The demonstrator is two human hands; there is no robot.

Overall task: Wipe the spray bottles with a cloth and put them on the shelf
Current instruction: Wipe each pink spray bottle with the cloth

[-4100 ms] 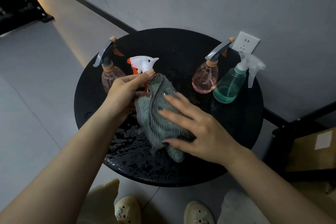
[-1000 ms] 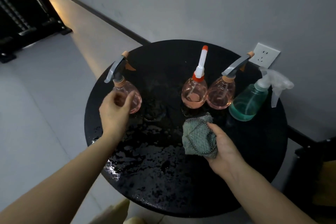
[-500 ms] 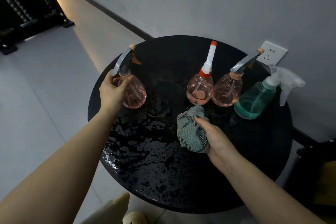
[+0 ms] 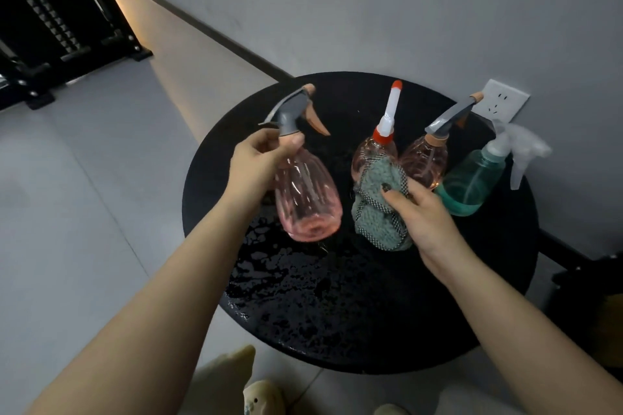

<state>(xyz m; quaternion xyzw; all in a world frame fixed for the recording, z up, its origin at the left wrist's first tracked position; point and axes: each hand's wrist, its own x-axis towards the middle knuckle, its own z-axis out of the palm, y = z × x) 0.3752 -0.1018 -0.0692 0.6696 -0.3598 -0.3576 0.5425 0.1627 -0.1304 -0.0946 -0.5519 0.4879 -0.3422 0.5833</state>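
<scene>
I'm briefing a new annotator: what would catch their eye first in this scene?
The left hand holds a pink bottle by its neck over the wet black table. Beside it, the right hand grips a green cloth. Three more bottles stand behind, the green one rightmost.

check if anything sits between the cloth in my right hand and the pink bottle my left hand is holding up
Nothing visible does. The left hand holds the pink bottle by its neck, and the cloth in the right hand sits just beside it, with only a narrow open gap between them.
</scene>
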